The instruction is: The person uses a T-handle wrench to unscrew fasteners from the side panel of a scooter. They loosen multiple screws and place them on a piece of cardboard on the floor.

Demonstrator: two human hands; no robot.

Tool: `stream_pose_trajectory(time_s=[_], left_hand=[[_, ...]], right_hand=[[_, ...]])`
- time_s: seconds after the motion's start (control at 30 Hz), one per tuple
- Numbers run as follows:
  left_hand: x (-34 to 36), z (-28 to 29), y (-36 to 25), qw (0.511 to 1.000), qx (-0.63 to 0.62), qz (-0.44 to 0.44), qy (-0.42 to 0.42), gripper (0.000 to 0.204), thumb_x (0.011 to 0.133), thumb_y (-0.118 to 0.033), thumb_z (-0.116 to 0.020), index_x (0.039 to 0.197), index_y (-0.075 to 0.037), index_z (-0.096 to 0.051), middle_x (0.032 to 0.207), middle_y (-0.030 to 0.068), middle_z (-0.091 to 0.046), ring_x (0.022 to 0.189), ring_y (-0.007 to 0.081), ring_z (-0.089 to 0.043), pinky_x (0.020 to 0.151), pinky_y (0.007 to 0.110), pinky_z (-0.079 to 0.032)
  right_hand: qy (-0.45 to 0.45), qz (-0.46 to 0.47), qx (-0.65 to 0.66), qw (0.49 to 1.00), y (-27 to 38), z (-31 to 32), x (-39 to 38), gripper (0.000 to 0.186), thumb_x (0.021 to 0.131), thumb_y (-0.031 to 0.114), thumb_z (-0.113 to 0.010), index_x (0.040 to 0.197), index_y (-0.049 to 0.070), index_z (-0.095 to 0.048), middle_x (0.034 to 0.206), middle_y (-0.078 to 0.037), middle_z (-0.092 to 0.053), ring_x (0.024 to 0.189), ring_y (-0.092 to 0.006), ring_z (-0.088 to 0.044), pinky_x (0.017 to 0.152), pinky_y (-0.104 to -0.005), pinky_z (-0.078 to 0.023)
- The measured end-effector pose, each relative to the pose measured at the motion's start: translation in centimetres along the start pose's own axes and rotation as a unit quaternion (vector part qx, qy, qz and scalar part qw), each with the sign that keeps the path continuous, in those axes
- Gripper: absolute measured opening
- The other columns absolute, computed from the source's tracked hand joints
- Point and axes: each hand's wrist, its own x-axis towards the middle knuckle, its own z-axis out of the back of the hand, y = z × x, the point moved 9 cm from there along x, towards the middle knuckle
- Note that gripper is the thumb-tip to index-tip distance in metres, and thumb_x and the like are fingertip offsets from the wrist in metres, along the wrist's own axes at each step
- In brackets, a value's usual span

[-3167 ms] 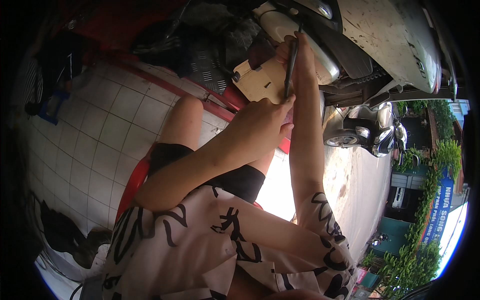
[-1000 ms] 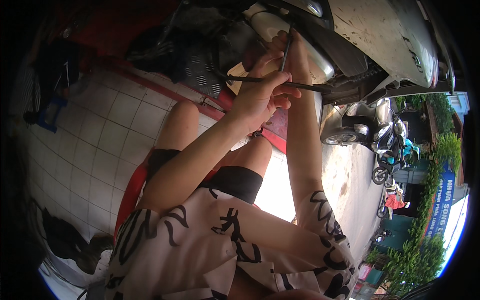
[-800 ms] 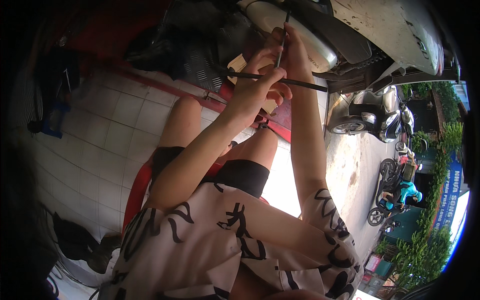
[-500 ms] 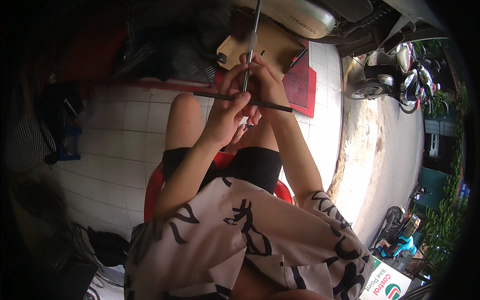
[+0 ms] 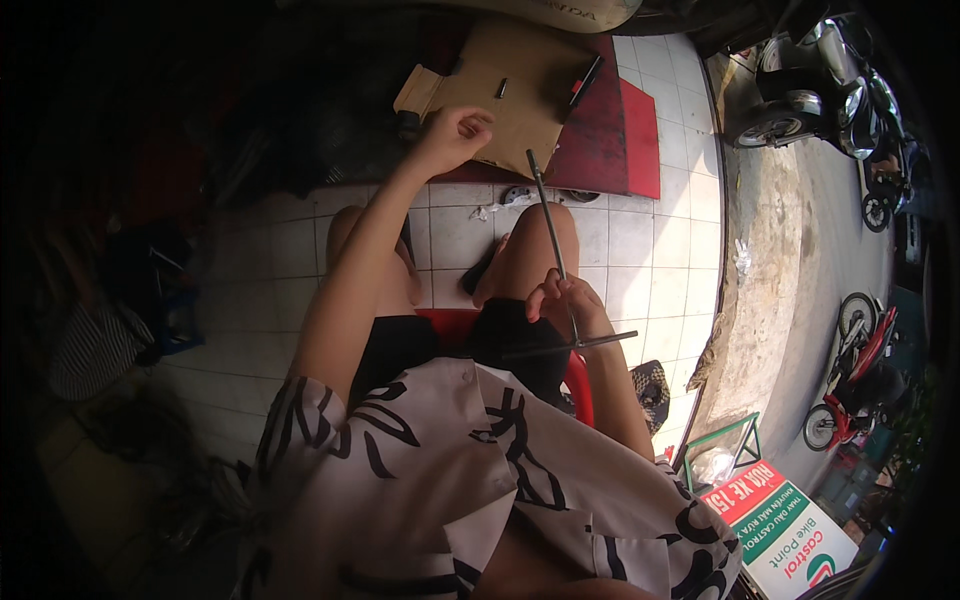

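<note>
My right hand [image 5: 572,302] is closed round the shaft of a T-handle wrench [image 5: 547,215] above my right thigh. The shaft points away from me, and the crossbar lies nearest my lap. Farther forward, my left hand [image 5: 452,142] hovers by the near left edge of a cardboard sheet [image 5: 525,125]. Its fingers are curled toward the thumb, and whether anything small is in them cannot be made out. On the cardboard, beyond that hand, lies a small dark metal cylinder [image 5: 502,88].
The cardboard rests on a red platform [image 5: 640,140]. A black and red object [image 5: 585,80] lies at its right side. A motorcycle [image 5: 570,12] stands at the far edge. I sit on a red stool [image 5: 578,385] over white floor tiles [image 5: 450,235]. More motorbikes stand at right.
Both hands were together on the upright wrench near the motorcycle. Now my right hand has drawn the wrench back over my thigh, and my left hand has left it for the cardboard.
</note>
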Motion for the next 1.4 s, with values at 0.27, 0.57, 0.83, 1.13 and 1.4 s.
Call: stream_pose_trajectory(time_s=[0.27,0.57,0.83,1.13,1.4], left_hand=[[9.9,-1.6,3.5,0.898,0.363,-0.067,-0.24,0.014,0.077,-0.009,-0.068,0.088,-0.001,-0.066,0.079,0.0185,-0.067,0.076,0.033,-0.067,0.069,0.04,-0.053],[1.4,-3.5,5.5,0.94,-0.249,0.218,-0.079,0.011,0.088,-0.014,-0.063,0.097,-0.007,-0.061,0.1,0.0091,-0.065,0.088,0.0217,-0.067,0.071,0.034,-0.053],[-10.3,0.7,-1.5,0.768,-0.621,0.103,-0.117,0.01,0.094,-0.015,-0.058,0.101,-0.008,-0.056,0.095,0.0085,-0.065,0.091,0.0217,-0.067,0.076,0.035,-0.056],[-15.1,5.0,-3.1,0.763,-0.633,0.029,-0.125,0.021,0.094,-0.023,-0.058,0.102,-0.003,-0.061,0.092,0.0094,-0.068,0.088,0.0203,-0.067,0.077,0.035,-0.057],[-17.0,6.2,-4.6,0.798,-0.595,0.004,-0.098,0.023,0.096,-0.026,-0.054,0.101,-0.004,-0.061,0.093,0.01,-0.068,0.089,0.0211,-0.069,0.077,0.035,-0.057]], right_hand=[[-0.049,-0.059,-0.069,0.995,0.3,-0.3,-4.2,0.014,0.097,0.013,-0.044,0.11,0.007,-0.044,0.062,0.003,-0.037,0.048,-0.0057,-0.031,0.046,-0.0204,-0.025],[-0.061,-0.061,-0.197,0.977,-0.3,-1.0,-5.2,0.028,0.097,0.014,-0.044,0.123,0.005,-0.048,0.062,0.009,-0.033,0.049,-0.0017,-0.028,0.045,-0.0192,-0.021],[0.013,-0.051,-0.246,0.968,-3.1,-5.0,-4.3,0.027,0.098,0.015,-0.041,0.122,0.004,-0.049,0.061,0.007,-0.033,0.044,-0.0029,-0.027,0.04,-0.0201,-0.019],[0.054,-0.061,-0.185,0.979,-6.0,-10.5,-4.7,0.021,0.1,0.016,-0.038,0.114,0.005,-0.049,0.059,0.006,-0.029,0.042,-0.0033,-0.023,0.038,-0.0212,-0.017],[0.017,-0.066,-0.192,0.979,-6.3,-13.0,-6.4,0.021,0.099,0.016,-0.039,0.112,0.003,-0.049,0.058,0.007,-0.028,0.042,-0.003,-0.022,0.039,-0.0208,-0.017]])
